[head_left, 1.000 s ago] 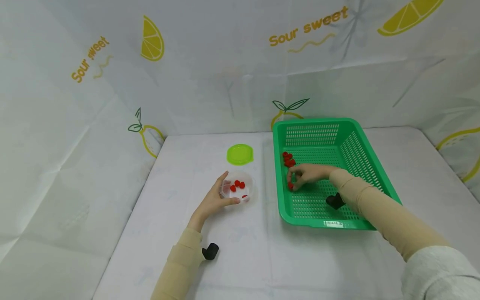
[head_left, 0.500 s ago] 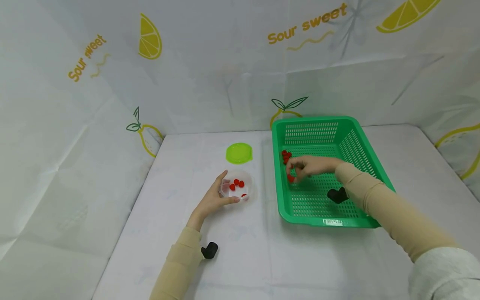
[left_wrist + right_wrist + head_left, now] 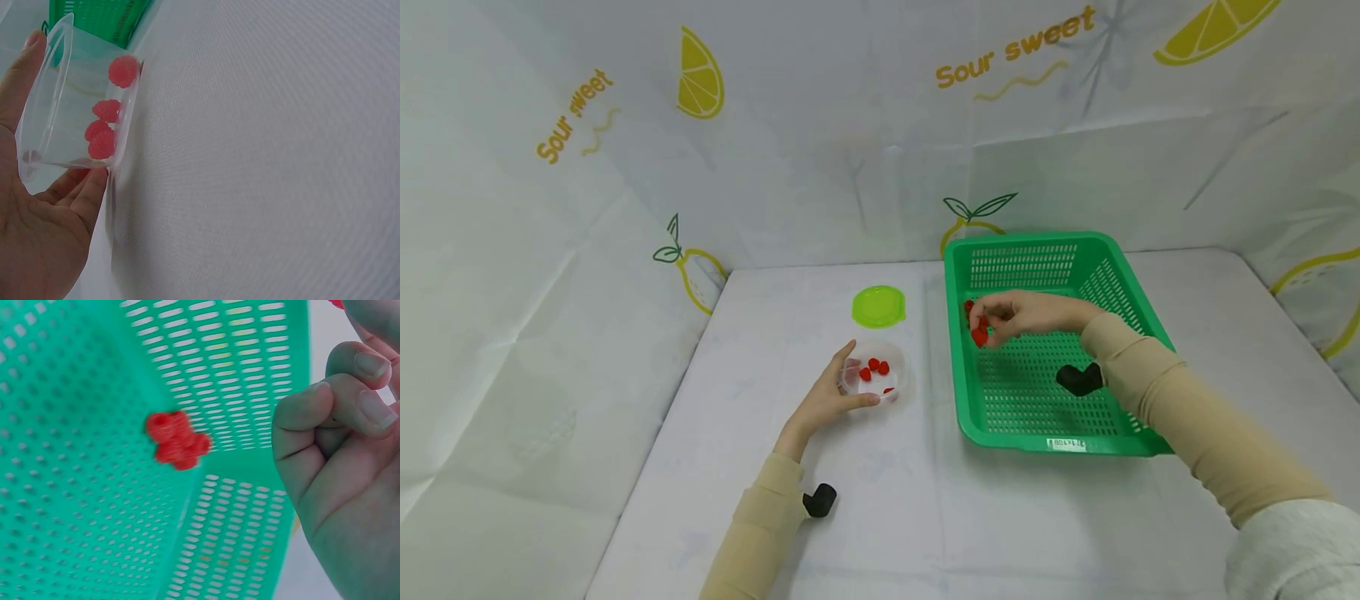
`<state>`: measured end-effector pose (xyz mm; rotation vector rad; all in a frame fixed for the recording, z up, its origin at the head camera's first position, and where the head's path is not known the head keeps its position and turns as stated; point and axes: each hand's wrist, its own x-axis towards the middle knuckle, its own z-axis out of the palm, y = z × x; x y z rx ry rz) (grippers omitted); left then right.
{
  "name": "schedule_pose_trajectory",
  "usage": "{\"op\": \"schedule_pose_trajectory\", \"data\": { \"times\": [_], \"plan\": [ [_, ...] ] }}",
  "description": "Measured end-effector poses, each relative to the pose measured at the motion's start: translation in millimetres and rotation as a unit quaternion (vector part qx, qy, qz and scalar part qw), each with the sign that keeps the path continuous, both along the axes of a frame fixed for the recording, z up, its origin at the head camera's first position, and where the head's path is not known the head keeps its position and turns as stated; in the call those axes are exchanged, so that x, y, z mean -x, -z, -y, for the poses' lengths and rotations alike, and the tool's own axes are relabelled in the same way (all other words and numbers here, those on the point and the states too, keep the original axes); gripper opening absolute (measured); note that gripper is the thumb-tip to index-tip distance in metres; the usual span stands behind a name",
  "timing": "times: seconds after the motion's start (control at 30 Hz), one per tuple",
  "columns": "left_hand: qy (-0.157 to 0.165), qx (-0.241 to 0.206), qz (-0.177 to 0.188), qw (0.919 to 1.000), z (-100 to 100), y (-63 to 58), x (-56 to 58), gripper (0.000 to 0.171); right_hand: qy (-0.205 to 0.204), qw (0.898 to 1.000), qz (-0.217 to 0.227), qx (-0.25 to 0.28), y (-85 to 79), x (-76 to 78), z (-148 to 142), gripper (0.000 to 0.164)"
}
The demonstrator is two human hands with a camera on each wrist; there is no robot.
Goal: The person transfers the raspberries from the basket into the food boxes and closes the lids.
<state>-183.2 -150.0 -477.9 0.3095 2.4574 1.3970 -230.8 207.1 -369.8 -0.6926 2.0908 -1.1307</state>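
My left hand (image 3: pixel 827 406) holds a clear plastic tub (image 3: pixel 900 377) upright on the white table, thumb on the near side and fingers around the far side. Several red raspberries (image 3: pixel 102 145) lie on the tub's floor in the left wrist view. Over the left part of a green plastic basket (image 3: pixel 967 421), my right hand (image 3: pixel 1028 313) pinches one raspberry (image 3: pixel 979 337) between thumb and fingertips. Only a sliver of that held raspberry shows at the top of the right wrist view. A small cluster of raspberries (image 3: pixel 178 442) sits in the basket's far left corner, partly hidden by the hand in the head view.
Behind the tub lies a light green lid (image 3: pixel 878 307), flat on the table (image 3: pixel 880 500). The basket's raised slotted walls stand between its inside and the tub. A white sheet (image 3: pixel 820 167) printed with lemons rises at the back and sides.
My right hand has lifted a raspberry from the basket floor and moved up and slightly away from me. The left hand and tub have stayed in place.
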Motion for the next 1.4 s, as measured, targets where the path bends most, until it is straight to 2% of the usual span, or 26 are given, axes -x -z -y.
{"op": "schedule_pose_trajectory", "data": {
  "times": [0.3,0.63,1.03,1.4],
  "plan": [
    [0.0,0.003,0.002,1.0,-0.1,-0.7,0.7,0.102,-0.034,0.998,-0.034,0.033,-21.0,1.4,14.3,0.025],
    [-0.004,0.001,0.003,1.0,0.4,-0.4,-0.2,0.102,-0.047,0.998,-0.041,0.011,-37.1,1.5,44.8,0.023],
    [-0.004,0.001,0.009,0.9999,-1.2,-1.2,1.7,0.102,-0.059,0.995,-0.08,0.011,-35.5,11.1,86.6,0.021],
    [-0.003,-0.001,0.015,0.9999,-0.6,0.0,2.5,0.102,-0.057,0.995,-0.085,0.018,-27.0,26.8,118.6,0.023]
  ]
}}
